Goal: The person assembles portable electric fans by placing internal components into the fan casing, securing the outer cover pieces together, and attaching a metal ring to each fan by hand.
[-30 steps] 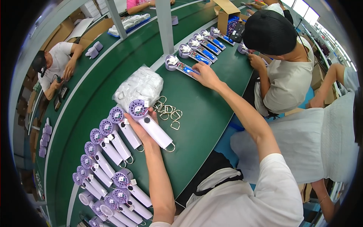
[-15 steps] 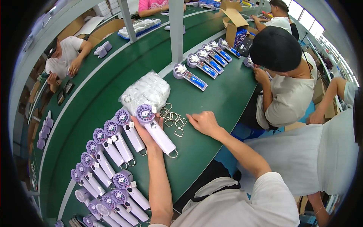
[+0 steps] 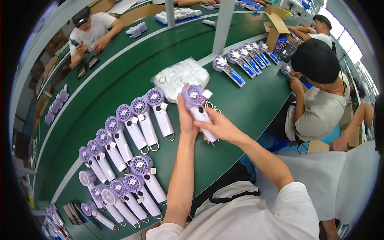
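Note:
A purple-and-white handheld fan (image 3: 195, 96) is tilted in front of me, its round head up and its handle toward me. My left hand (image 3: 187, 119) is wrapped round it from the left side. My right hand (image 3: 222, 127) grips the lower handle, thumb across its front. A metal loop (image 3: 216, 143) shows at the handle's bottom end, and a small white tag (image 3: 207, 94) sticks out beside the head. Just behind my right hand lie several metal D-rings (image 3: 213, 107), partly hidden. A clear plastic bag of white pieces (image 3: 182, 76) stands beyond the fan.
Rows of similar fans (image 3: 140, 110) lie to the left on the green table (image 3: 248, 108). Opened fans with blue insides (image 3: 234, 76) lie at the back right. A grey post (image 3: 222, 32) rises behind the bag. Co-workers sit at right (image 3: 324, 96) and far left (image 3: 96, 36).
My right hand has come from the table beside the D-rings onto the fan's handle. The fan now stands in front of the rings, and the whole view has shifted.

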Motion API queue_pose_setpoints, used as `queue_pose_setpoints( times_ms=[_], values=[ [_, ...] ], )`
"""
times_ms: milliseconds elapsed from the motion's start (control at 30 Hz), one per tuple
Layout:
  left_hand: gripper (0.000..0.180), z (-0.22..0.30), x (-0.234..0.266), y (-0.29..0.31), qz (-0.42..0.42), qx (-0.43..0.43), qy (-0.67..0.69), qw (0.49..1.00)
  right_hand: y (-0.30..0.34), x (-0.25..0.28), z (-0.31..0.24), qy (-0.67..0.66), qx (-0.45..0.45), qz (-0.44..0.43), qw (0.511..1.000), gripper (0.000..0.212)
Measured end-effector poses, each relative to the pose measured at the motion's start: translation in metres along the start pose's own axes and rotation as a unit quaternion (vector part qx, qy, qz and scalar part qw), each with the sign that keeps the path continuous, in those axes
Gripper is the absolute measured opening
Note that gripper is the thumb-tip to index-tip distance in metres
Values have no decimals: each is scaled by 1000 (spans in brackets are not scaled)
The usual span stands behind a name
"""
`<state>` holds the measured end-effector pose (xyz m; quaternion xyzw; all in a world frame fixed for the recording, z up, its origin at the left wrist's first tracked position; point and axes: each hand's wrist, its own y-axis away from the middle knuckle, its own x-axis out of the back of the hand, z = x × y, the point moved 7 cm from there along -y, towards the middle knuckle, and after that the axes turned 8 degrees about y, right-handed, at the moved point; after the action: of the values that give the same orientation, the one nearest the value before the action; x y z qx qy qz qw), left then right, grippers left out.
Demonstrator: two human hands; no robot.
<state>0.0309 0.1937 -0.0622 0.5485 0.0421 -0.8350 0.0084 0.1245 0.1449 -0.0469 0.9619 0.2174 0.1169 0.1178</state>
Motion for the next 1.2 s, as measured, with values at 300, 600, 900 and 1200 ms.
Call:
queue_pose_setpoints(
  times_ms=[300, 600, 900, 1200],
  values=[
    [37, 42, 23, -6, 22, -8, -104, 994, 7, -16, -33, 287, 180, 161, 927, 48],
    [60, 96, -27, 22, -71, -37, -137, 987, 25, -23, -59, 181, 190, 158, 952, 38],
    [52, 166, -31, 85, 19, -156, -234, 959, 31, -88, -66, 63, 192, 27, 979, 42],
    [69, 239, -20, 218, 157, -233, -376, 883, 66, -192, -105, 70, 367, 52, 926, 48]
  ],
)
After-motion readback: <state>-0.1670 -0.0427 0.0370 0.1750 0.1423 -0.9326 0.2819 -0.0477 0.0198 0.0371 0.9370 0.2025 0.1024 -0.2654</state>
